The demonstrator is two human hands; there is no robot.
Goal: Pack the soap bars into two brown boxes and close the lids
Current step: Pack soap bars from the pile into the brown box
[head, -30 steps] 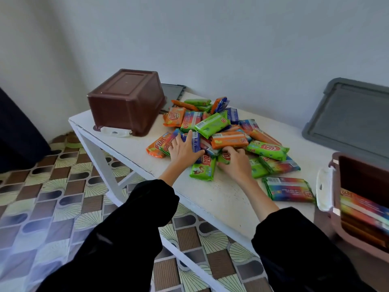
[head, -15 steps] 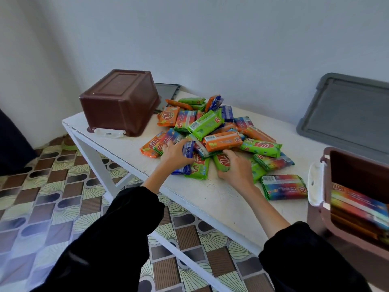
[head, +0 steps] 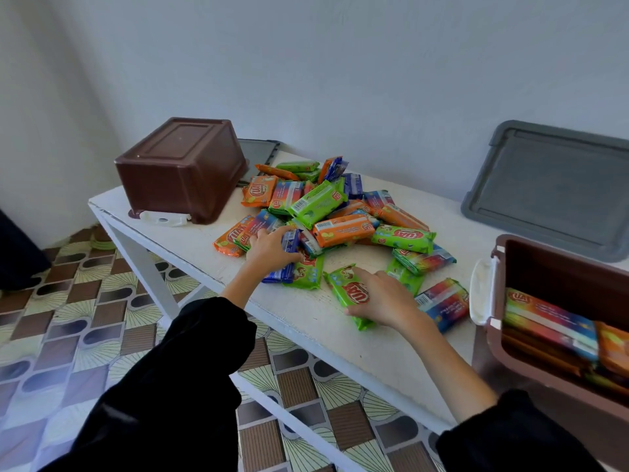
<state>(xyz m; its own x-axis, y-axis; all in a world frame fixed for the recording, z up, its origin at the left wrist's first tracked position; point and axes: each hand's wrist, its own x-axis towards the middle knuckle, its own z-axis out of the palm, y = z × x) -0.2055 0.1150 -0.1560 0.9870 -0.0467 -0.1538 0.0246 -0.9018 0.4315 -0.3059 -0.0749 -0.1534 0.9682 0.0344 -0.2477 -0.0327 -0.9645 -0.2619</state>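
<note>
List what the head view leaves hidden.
Open brown box: cut by the right edge; fill unknown.
Overturned brown box: hides anything beneath and most of the grey lid behind.
Soap pile: overlapping bars prevent a count.
Left hand and right hand: cover parts of the blue soap bar and green soap bar they grip.

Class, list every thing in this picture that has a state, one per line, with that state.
Left brown box, upside down.
Right brown box, open, partly filled.
Grey lid, off, leaning tilted.
Left hand, grips a blue soap bar.
Right hand, holds a green soap bar.
Soap pile, loose, unpacked.
</note>
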